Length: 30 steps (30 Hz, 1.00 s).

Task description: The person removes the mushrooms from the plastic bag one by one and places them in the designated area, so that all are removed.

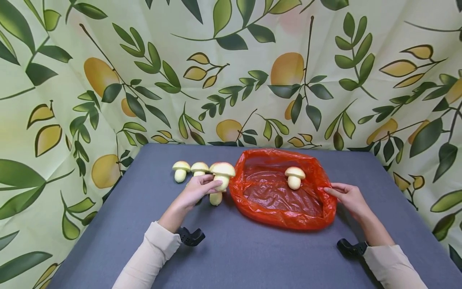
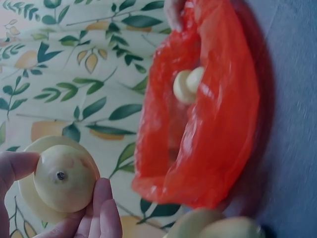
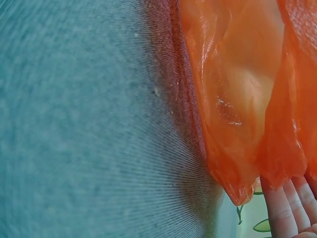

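My left hand (image 1: 195, 192) pinches the stem of a pale yellow-green toy mushroom (image 1: 222, 170), raised just left of a red plastic bag (image 1: 281, 222). In the left wrist view the round stem end of that mushroom (image 2: 67, 181) faces the camera, with thumb and fingers around it. The bag lies with its mouth wide and its rim rolled outward. Inside it, towards the right, is another mushroom (image 1: 294, 179). At the bag's right rim my right hand (image 1: 349, 197) grips the plastic; in the right wrist view the bag partly hides its fingers (image 3: 282, 210).
Left of the bag stand more mushrooms: one at the far left (image 1: 181, 172), one beside it (image 1: 199, 167), and one partly behind the held mushroom (image 1: 215, 198). They rest on a grey-blue table (image 1: 252, 257). A leaf-and-fruit patterned cloth (image 1: 223, 100) hangs behind.
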Each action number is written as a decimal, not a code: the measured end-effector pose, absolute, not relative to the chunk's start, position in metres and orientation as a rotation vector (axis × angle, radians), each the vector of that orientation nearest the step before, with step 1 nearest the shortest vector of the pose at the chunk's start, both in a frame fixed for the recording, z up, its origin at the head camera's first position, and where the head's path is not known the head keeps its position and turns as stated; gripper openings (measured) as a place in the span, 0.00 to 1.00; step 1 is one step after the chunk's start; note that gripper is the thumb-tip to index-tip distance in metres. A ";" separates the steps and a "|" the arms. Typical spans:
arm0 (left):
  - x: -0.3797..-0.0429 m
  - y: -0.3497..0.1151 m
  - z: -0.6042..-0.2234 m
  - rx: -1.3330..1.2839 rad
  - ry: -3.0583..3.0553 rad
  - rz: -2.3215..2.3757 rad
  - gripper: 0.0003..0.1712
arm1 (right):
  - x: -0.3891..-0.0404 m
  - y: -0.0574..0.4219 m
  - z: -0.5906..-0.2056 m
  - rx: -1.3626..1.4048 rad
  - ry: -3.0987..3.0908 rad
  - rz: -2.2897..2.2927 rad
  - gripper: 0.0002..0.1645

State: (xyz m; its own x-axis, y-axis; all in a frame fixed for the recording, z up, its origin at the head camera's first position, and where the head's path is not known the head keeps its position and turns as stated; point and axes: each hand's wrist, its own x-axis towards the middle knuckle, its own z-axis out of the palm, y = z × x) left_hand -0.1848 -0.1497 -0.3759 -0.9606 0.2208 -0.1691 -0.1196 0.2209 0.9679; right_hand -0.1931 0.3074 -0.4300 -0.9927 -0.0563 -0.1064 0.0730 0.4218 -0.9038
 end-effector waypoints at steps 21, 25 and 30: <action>-0.184 -0.201 -0.371 -0.026 2.316 1.814 0.32 | -0.198 0.307 -0.431 0.029 2.545 -1.613 0.28; -0.184 -0.210 -0.368 -0.082 2.321 1.836 0.33 | -0.199 0.307 -0.431 0.032 2.528 -1.629 0.27; -0.184 -0.221 -0.365 -0.073 2.329 1.857 0.33 | -0.199 0.306 -0.430 0.036 2.536 -1.603 0.32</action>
State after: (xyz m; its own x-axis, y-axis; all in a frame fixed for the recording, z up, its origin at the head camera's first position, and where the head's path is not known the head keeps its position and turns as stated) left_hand -0.1842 -0.2214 -0.3649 -0.9857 0.0624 -0.1565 -0.1387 0.2271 0.9639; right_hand -0.1993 0.3064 -0.4303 -0.9897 -0.0551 -0.1318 0.0954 0.4314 -0.8971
